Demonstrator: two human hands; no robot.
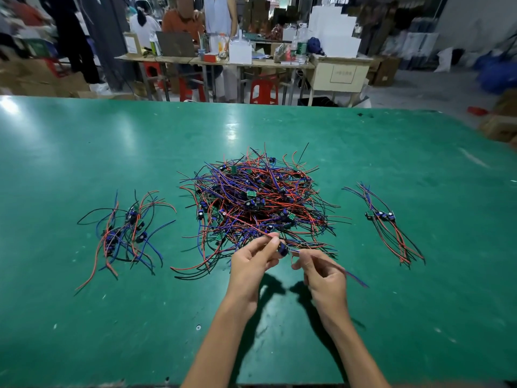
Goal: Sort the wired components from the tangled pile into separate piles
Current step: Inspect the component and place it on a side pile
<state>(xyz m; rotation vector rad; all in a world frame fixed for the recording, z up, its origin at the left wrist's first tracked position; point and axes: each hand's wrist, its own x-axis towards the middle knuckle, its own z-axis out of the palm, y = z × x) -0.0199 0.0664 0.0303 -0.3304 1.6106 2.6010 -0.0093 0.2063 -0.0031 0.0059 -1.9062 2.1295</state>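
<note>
Bright overhead light, glare patches shining on the green surface point(84, 169) at far left and centre. Sharp dark shadows fall beneath both forearms. Edges bow with wide-angle distortion; the background workshop is soft and blurry.

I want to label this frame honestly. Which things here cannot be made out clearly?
- Head view: the component pinched by the left hand and right hand is mostly hidden by fingers.
- Tangled pile: the lower layers are buried under wires, so no count is possible.
- Right pile: the parts are too small to identify.
</note>
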